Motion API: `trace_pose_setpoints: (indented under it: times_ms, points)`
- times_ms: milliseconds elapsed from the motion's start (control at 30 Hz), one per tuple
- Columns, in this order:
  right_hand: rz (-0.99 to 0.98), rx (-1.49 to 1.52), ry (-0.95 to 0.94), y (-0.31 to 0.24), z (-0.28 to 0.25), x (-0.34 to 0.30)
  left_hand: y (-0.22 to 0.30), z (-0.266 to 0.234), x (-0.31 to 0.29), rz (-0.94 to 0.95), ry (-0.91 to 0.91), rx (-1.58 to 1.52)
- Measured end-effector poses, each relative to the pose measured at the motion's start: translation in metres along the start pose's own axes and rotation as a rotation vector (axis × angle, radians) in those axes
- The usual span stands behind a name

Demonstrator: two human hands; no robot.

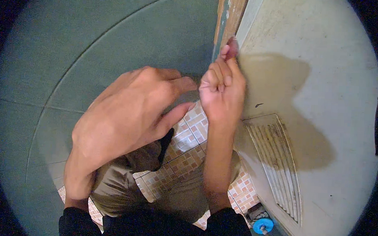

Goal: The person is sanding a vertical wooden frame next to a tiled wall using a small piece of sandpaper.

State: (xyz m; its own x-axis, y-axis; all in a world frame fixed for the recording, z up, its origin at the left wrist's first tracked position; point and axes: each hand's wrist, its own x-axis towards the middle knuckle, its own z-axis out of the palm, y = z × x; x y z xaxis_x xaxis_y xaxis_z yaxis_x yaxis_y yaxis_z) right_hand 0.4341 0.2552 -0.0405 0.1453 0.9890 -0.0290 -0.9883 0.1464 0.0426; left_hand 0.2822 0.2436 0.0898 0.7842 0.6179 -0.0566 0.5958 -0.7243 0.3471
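My right hand (222,88) is raised beside the edge of a pale door (325,81), with its palm side facing me. Its fingers are curled in, and thumb and forefinger come together at the top around a small reddish-brown spot, too blurred to name. My left hand (128,111) is in front of the green wall (129,43), back of the hand up. Its thumb and forefinger are apart with nothing between them, and their tips point toward the right wrist.
A worn wooden frame (233,14) with peeling paint runs up beside the door. Low on the door sits a slatted vent (275,164). Below are my bent legs in brown trousers (118,186), a patterned tile floor (192,131) and a blue round object (263,226).
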Motion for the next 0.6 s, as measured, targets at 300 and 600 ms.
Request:
trace_pose_setpoints:
  times_ms: [300, 600]
  points:
    - [-0.093, -0.165, 0.299, 0.025, -0.068, 0.027, 0.002, 0.008, 0.002, 0.0, -0.024, -0.005]
    - [0.066, -0.158, 0.356, 0.08, -0.085, 0.0, 0.02, 0.004, -0.015, -0.083, 0.022, 0.061]
